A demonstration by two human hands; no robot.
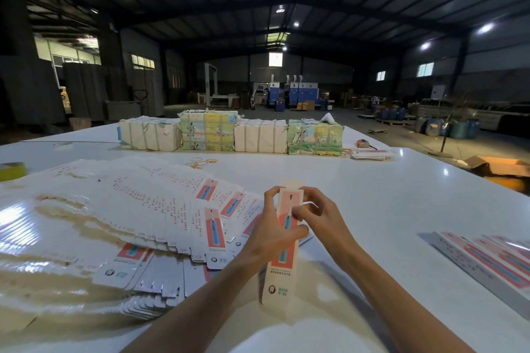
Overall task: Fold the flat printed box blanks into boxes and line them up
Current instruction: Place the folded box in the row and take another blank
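Fingers (270,194) of left hand (272,228) and right hand (319,216) curled, pinching box (282,269) by its upper sides, over bench (378,198) near edge, beside blanks (143,209); light thin card, probably crease-prone, best held along folded edges.

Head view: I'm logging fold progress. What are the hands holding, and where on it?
One printed box: the left hand grips its upper left edge, the right hand pinches its upper right edge.
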